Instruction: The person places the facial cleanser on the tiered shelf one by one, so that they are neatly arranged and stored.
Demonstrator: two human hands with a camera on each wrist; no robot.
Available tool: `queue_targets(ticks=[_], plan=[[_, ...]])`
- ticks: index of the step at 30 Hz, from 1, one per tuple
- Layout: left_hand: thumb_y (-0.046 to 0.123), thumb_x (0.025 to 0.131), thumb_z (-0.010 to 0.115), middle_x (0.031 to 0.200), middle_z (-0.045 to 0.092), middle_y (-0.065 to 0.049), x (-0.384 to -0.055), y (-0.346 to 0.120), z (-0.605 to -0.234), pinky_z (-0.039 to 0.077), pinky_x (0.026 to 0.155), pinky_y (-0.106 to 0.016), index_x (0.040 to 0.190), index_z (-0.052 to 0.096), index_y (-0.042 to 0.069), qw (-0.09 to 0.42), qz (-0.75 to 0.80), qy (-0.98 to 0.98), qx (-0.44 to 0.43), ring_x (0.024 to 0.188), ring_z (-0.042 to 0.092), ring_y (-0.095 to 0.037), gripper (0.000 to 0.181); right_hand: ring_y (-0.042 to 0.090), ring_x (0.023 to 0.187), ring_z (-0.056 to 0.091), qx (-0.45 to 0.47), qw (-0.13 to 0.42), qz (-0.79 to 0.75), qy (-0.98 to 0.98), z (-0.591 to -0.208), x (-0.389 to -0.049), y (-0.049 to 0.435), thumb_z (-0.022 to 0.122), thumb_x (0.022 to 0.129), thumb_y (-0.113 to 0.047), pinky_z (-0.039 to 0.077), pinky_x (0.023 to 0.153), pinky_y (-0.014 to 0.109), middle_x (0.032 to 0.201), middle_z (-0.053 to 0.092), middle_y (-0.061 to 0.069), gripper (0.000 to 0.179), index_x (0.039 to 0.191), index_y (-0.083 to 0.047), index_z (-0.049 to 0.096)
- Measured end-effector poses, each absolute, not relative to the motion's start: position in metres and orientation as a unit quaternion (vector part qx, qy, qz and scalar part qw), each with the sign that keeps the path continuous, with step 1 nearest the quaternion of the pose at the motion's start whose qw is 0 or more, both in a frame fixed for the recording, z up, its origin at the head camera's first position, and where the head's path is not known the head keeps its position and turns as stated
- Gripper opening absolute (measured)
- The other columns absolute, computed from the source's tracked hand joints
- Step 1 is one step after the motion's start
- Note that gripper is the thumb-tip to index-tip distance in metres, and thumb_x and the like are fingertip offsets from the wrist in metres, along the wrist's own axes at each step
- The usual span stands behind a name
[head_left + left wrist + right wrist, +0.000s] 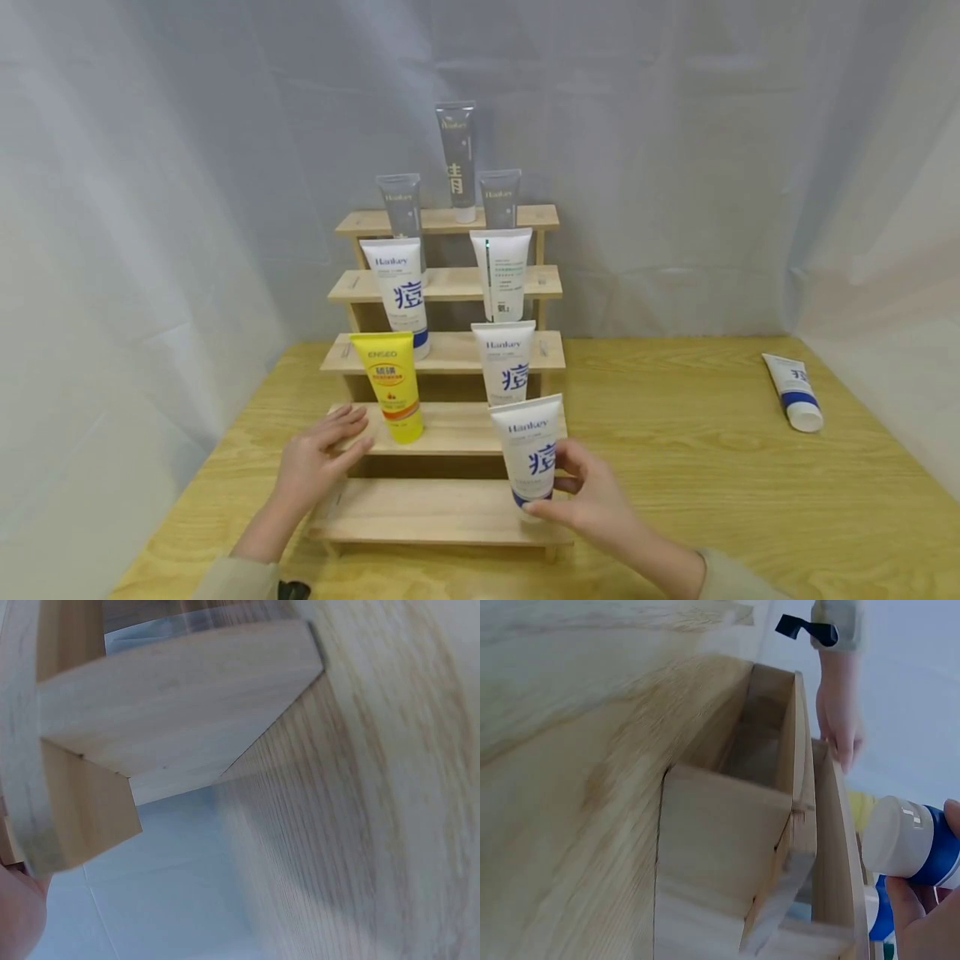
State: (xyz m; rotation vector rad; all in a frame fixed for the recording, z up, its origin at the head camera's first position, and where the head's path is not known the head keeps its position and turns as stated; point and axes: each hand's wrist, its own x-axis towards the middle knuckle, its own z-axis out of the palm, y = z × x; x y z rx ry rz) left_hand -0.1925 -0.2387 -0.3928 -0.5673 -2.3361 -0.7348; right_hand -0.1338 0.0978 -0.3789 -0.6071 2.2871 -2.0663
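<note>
My right hand [592, 500] pinches a white tube with blue print and a blue band [528, 450] near its cap end. The tube is nearly upright, in front of the right end of the wooden stepped shelf's lowest boards [420, 517]. In the right wrist view its white cap [896, 836] hangs apart from the wood. My left hand [318, 458] rests at the left end of the second board from the bottom, fingers loosely extended, beside a yellow tube [390, 387]. In the left wrist view only a bit of that hand [19, 915] shows, next to the shelf.
More white tubes [397, 292] stand on the middle steps, and grey tubes [457, 158] on the upper ones. Another white tube [795, 392] lies on the wooden table [675, 483] at the far right. A pale curtain [637, 125] hangs behind.
</note>
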Motion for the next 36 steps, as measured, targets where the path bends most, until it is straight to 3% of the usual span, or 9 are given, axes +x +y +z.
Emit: queue_targets(ticks=[11,18,27,36], plan=[[0.012,0.068,0.075,0.106,0.062,-0.009,-0.193,-0.239,-0.393,0.036,0.091,-0.020,0.092,0.069,0.000,0.308,-0.283,-0.882,-0.217,0.103,0.055,-0.029,0.027,0.024,0.090,0.059,-0.214,0.015,-0.672,0.709,-0.382,-0.139,0.054,0.076,0.060,0.003,0.049,0.079,0.027,0.099,0.059,0.017,0.051,0.103,0.006,0.050],[0.011,0.068,0.075,0.105,0.062,-0.010,-0.193,-0.239,-0.392,0.026,0.091,-0.005,0.091,0.068,-0.001,0.307,-0.289,-0.880,-0.218,0.102,0.055,-0.031,0.027,0.022,0.092,0.058,-0.218,0.016,-0.670,0.709,-0.385,-0.142,0.028,0.077,0.062,0.003,0.049,0.078,0.024,0.099,0.059,0.013,0.050,0.104,0.003,0.051],[0.010,0.067,0.075,0.105,0.062,-0.010,-0.193,-0.240,-0.393,0.031,0.095,-0.015,0.091,0.068,-0.001,0.314,-0.281,-0.879,-0.220,0.102,0.055,-0.031,0.027,0.016,0.090,0.055,-0.225,0.045,-0.681,0.695,-0.393,-0.147,-0.005,0.076,0.059,0.010,0.050,0.076,0.024,0.096,0.057,0.006,0.048,0.099,0.001,0.051],[0.000,0.060,0.073,0.098,0.064,-0.013,-0.196,-0.241,-0.394,0.028,0.093,-0.008,0.087,0.068,-0.004,0.350,-0.277,-0.854,-0.266,0.094,0.058,-0.035,0.028,0.011,0.089,0.055,-0.241,0.034,-0.662,0.709,-0.398,-0.151,-0.026,0.077,0.058,0.009,0.049,0.076,0.020,0.096,0.056,0.002,0.051,0.100,-0.002,0.050]])
